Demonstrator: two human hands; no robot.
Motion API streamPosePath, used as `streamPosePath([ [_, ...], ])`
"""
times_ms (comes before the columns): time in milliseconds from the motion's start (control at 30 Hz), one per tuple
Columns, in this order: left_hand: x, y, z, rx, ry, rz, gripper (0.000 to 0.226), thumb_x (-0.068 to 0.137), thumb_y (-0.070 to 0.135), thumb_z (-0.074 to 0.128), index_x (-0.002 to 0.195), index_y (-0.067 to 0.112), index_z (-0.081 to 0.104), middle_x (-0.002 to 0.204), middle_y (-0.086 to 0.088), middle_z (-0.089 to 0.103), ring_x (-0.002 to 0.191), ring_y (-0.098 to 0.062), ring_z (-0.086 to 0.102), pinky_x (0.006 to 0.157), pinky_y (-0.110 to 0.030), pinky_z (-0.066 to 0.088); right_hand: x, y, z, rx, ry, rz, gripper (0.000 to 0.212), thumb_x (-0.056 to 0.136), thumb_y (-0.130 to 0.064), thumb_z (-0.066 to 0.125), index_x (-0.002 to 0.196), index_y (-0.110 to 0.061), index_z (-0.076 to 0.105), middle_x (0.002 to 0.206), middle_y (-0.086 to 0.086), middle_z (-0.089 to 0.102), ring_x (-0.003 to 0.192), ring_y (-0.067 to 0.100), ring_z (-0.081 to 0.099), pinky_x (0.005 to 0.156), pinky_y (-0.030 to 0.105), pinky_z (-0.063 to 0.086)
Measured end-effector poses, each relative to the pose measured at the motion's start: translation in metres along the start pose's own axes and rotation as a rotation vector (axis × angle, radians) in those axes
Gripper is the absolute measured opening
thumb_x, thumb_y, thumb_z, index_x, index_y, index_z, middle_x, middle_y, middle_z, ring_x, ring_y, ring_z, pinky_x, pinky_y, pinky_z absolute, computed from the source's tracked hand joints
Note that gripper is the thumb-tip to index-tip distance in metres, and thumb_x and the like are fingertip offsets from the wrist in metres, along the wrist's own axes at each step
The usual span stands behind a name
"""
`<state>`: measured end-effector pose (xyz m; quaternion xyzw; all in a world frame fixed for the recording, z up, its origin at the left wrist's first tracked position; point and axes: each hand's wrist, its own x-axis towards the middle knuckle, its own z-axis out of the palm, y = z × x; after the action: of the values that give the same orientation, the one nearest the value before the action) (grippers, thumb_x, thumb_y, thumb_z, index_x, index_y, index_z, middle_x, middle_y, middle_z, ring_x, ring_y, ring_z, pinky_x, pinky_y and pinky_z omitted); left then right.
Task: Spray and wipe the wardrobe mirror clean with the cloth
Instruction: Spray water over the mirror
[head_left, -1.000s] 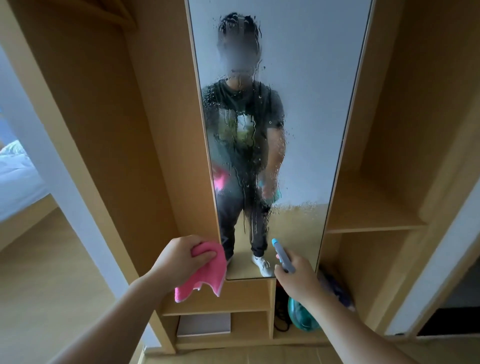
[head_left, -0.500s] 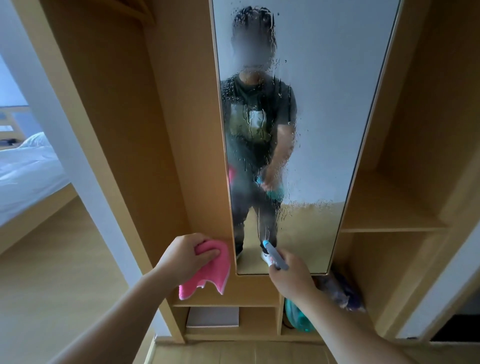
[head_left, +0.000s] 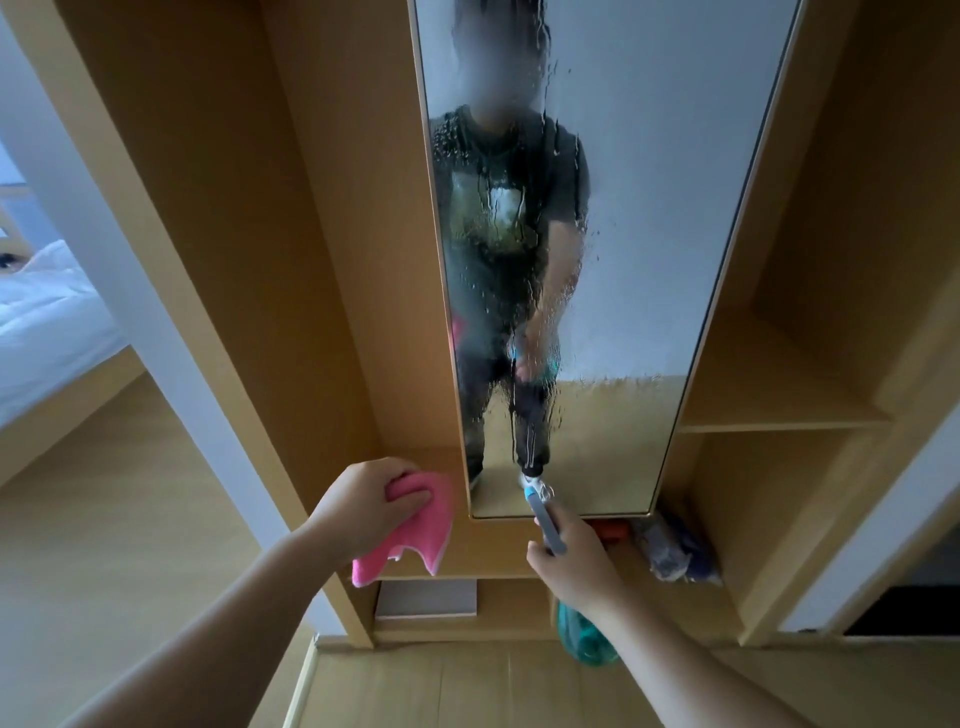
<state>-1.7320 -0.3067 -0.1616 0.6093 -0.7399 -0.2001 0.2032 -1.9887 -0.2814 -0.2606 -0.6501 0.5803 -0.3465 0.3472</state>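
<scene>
A tall narrow mirror (head_left: 649, 260) stands in the middle of the wooden wardrobe, covered with droplets and long runs of liquid. My right hand (head_left: 574, 566) grips a spray bottle (head_left: 545, 525) with a grey trigger head and teal body, its nozzle close to the mirror's bottom edge. My left hand (head_left: 363, 506) clutches a pink cloth (head_left: 410, 535) just left of the mirror's lower corner, in front of the wood panel. The cloth hangs down from my fingers, apart from the glass.
Open wardrobe compartments flank the mirror, with a shelf (head_left: 779, 421) on the right. Bagged items (head_left: 675, 551) lie in the lower right compartment, a white box (head_left: 426, 597) under the mirror. A bed (head_left: 47, 332) shows at the left; wooden floor below.
The view has shifted closer and to the left, so the mirror sits further right. My right hand has brought the nozzle up near the mirror's bottom edge. The cloth hand stays by the corner.
</scene>
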Motion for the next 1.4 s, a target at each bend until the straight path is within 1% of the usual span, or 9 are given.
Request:
streamPosePath([
  [233,-0.011,-0.012,0.025,-0.013,-0.052,-0.03,0.018,0.086,0.036,0.066,0.079,0.051,0.058,0.079,0.025,0.064,0.071,0.001,0.06,0.058,-0.014,0.045,-0.001,0.018,0.013,0.03,-0.086,0.061,0.008,0.084,-0.018,0.054,0.09,-0.023,0.051,0.07,-0.001,0.045,0.055,0.007,0.041,0.058,0.026,0.039],
  [400,-0.016,-0.022,0.045,-0.028,-0.08,-0.06,0.023,0.085,0.034,0.068,0.073,0.05,0.057,0.076,0.025,0.063,0.068,0.006,0.059,0.052,-0.008,0.041,0.001,0.029,0.029,0.043,-0.072,0.134,0.028,0.087,-0.016,0.054,0.1,-0.041,0.048,0.086,0.003,0.061,0.065,0.014,0.056,0.061,0.023,0.048],
  [500,-0.018,-0.03,0.052,-0.046,-0.095,-0.082,0.026,0.085,0.032,0.069,0.071,0.051,0.057,0.075,0.026,0.062,0.071,0.012,0.057,0.05,-0.005,0.04,0.004,0.036,0.037,0.032,-0.058,0.159,0.029,0.086,-0.016,0.052,0.099,-0.042,0.047,0.092,0.003,0.062,0.076,0.022,0.062,0.062,0.022,0.049],
  [667,-0.011,-0.035,0.064,-0.037,-0.139,-0.087,0.024,0.086,0.032,0.068,0.077,0.051,0.057,0.079,0.024,0.063,0.071,0.004,0.058,0.054,-0.007,0.039,0.007,0.053,0.047,0.058,0.033,0.219,0.017,0.082,-0.014,0.05,0.08,-0.03,0.053,0.067,-0.001,0.054,0.053,0.007,0.05,0.051,0.021,0.042],
  [833,-0.003,-0.033,0.08,-0.047,-0.167,-0.074,0.028,0.085,0.032,0.07,0.072,0.053,0.056,0.078,0.025,0.063,0.07,0.004,0.058,0.054,-0.007,0.039,0.005,0.069,0.042,0.092,0.117,0.269,0.015,0.08,-0.015,0.048,0.075,-0.028,0.052,0.062,-0.003,0.05,0.053,0.012,0.048,0.051,0.024,0.041],
  [1000,0.005,-0.023,0.093,-0.078,-0.206,-0.017,0.033,0.082,0.027,0.07,0.069,0.055,0.06,0.074,0.026,0.064,0.07,0.007,0.058,0.055,-0.008,0.042,-0.008,0.085,0.021,0.141,0.149,0.35,0.025,0.082,-0.011,0.048,0.093,-0.032,0.057,0.069,-0.003,0.053,0.053,0.01,0.049,0.052,0.021,0.04],
  [1167,0.012,-0.006,0.105,-0.099,-0.229,0.012,0.034,0.082,0.024,0.071,0.068,0.053,0.06,0.071,0.029,0.063,0.07,0.007,0.059,0.055,-0.007,0.042,-0.016,0.097,0.001,0.122,0.166,0.373,0.025,0.083,-0.008,0.048,0.093,-0.03,0.056,0.059,-0.006,0.046,0.041,0.002,0.042,0.042,0.016,0.034],
  [1267,0.016,0.002,0.111,-0.105,-0.24,0.027,0.034,0.082,0.023,0.071,0.069,0.053,0.061,0.073,0.03,0.063,0.073,0.01,0.058,0.056,-0.006,0.042,-0.017,0.097,-0.008,0.124,0.172,0.361,0.032,0.086,-0.008,0.05,0.087,-0.039,0.053,0.059,-0.008,0.048,0.042,0.001,0.045,0.043,0.015,0.034],
  [1400,0.017,0.012,0.113,-0.141,-0.242,0.024,0.033,0.081,0.023,0.069,0.082,0.055,0.062,0.082,0.034,0.062,0.076,0.01,0.058,0.06,-0.007,0.045,-0.016,0.097,-0.014,0.124,0.18,0.352,0.026,0.086,-0.005,0.049,0.091,-0.031,0.054,0.054,-0.012,0.044,0.041,0.002,0.041,0.044,0.018,0.034],
])
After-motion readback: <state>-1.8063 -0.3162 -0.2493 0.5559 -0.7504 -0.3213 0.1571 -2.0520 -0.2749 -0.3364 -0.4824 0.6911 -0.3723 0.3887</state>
